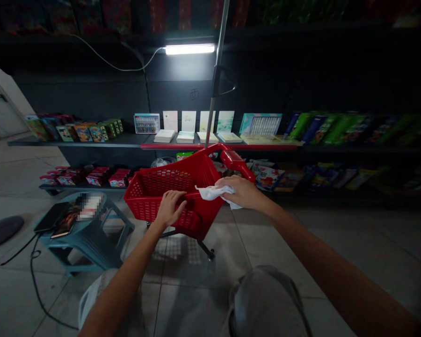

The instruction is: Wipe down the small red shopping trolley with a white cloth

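Note:
A red plastic shopping cart stands on the floor in front of me, its handle at the right end. My left hand rests on the near rim of the basket, fingers stretched over the edge and thumb apart. In my right hand is a white cloth, pressed near the cart's upper right corner just below the red handle. Part of the cloth hangs loose from under the fingers. The hand hides the spot beneath it.
Behind the cart run shelves with books, boxes and bags. A grey-blue plastic stool at left carries a dark device and papers, with a black cable trailing to the floor. A metal pole rises behind the cart. A lamp glows above.

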Demonstrator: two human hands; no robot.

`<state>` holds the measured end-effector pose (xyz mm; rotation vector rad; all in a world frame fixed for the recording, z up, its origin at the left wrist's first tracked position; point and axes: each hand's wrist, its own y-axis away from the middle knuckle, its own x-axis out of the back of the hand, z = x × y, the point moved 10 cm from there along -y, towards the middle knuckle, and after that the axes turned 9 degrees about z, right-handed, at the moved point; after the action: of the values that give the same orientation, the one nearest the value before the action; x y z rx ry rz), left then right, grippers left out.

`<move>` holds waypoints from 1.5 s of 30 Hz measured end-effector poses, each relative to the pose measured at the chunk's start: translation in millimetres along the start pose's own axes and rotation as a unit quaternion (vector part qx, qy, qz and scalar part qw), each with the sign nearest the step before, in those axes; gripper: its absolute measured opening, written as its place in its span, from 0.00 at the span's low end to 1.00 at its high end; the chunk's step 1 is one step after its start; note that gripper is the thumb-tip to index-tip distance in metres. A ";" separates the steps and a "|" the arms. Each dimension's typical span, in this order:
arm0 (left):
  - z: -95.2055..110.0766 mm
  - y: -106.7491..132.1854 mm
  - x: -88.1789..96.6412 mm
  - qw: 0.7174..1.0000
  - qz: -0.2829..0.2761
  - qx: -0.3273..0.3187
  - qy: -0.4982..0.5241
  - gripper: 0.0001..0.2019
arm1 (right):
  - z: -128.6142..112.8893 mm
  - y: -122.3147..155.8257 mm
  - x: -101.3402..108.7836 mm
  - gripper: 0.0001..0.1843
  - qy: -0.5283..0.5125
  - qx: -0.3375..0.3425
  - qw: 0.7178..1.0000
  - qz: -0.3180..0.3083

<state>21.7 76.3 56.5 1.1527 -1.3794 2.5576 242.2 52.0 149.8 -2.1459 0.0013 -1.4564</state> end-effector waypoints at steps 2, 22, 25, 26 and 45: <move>13.2 -2.7 -5.4 1.000 -0.005 -0.004 0.015 0.18 | -5.5 0.2 -0.1 0.16 -0.072 -0.007 0.997 -0.041; 4.7 0.9 0.6 0.995 0.067 0.076 0.001 0.15 | 24.4 -118.7 -60.3 0.10 0.142 -0.012 0.983 -0.116; 3.0 3.5 1.0 0.994 0.068 0.082 -0.002 0.15 | 42.9 -143.0 -65.0 0.11 0.142 -0.044 0.985 -0.093; 3.0 4.6 1.2 0.994 0.069 0.082 -0.001 0.15 | 49.6 -150.8 -66.3 0.12 0.137 -0.057 0.985 -0.085; 8.4 11.1 -7.2 0.989 0.107 0.083 -0.056 0.17 | 104.9 -205.2 9.5 0.26 0.169 -0.124 0.958 0.196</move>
<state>28.2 65.7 47.0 1.2556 -1.4057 2.8452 276.6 269.6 218.3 -1.9034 0.7274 -1.6193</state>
